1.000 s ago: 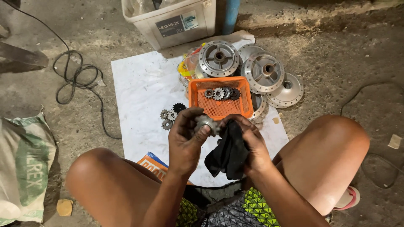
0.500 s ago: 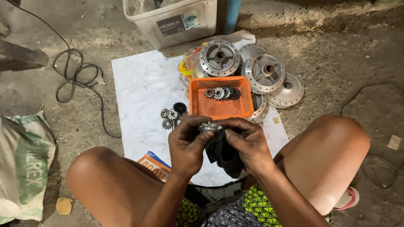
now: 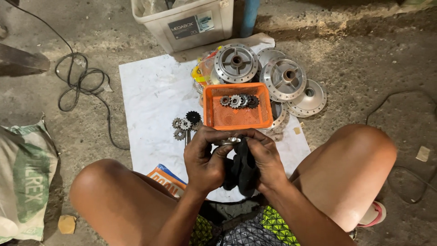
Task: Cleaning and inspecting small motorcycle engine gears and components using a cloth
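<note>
Together, both hands grip one small metal part [image 3: 227, 141] — left hand [image 3: 207, 159] clenched beneath it, right hand [image 3: 266, 159] pressing a black rag [image 3: 241, 168] against it — just near of the orange tray [image 3: 236, 119] holding sprockets [image 3: 237, 100].

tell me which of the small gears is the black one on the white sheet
The black gear, rightmost in the cluster beside the orange basket; its neighbours are grey metal.

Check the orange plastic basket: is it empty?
No, the orange plastic basket holds several small dark metal gears lined up near its far edge.
</note>
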